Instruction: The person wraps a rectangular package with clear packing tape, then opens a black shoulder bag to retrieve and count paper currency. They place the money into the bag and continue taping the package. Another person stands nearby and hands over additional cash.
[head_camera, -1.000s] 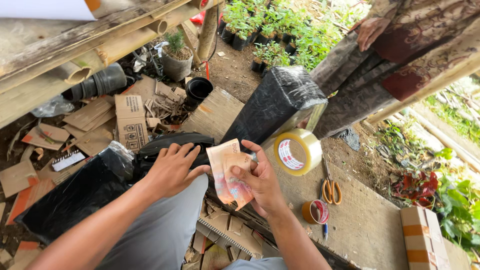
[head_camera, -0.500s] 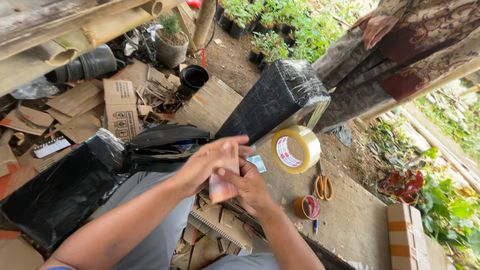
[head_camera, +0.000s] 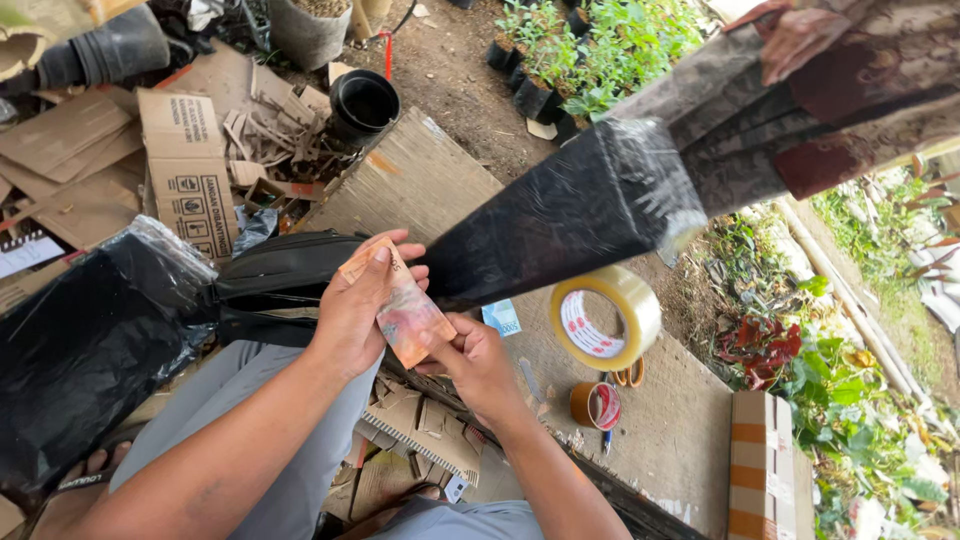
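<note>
Head view, and we start at the fingers: the left hand (head_camera: 355, 310) has its fingers pressed together flat over the top of a small stack of pinkish banknotes (head_camera: 405, 312), thumb tucked behind, while the right hand (head_camera: 478, 362) pinches the lower edge of the notes between thumb and curled forefinger. The notes sit between both hands, tilted, just above the lap in grey trousers (head_camera: 250, 430). To handle them well, I'd judge the right thumb should slide one note at a time while the left clamps the rest, keeping edges squared so nothing slips. Moving outward: a black pouch (head_camera: 280, 275) lies just behind the left hand, a black plastic-wrapped parcel (head_camera: 570, 215) stretches up to the right, and a big roll of clear tape (head_camera: 605, 318) stands on the board (head_camera: 680, 430) near the right hand. Smaller tape roll (head_camera: 596, 405) beside it, orange-handled scissors (head_camera: 630, 376) partly hidden behind.
</note>
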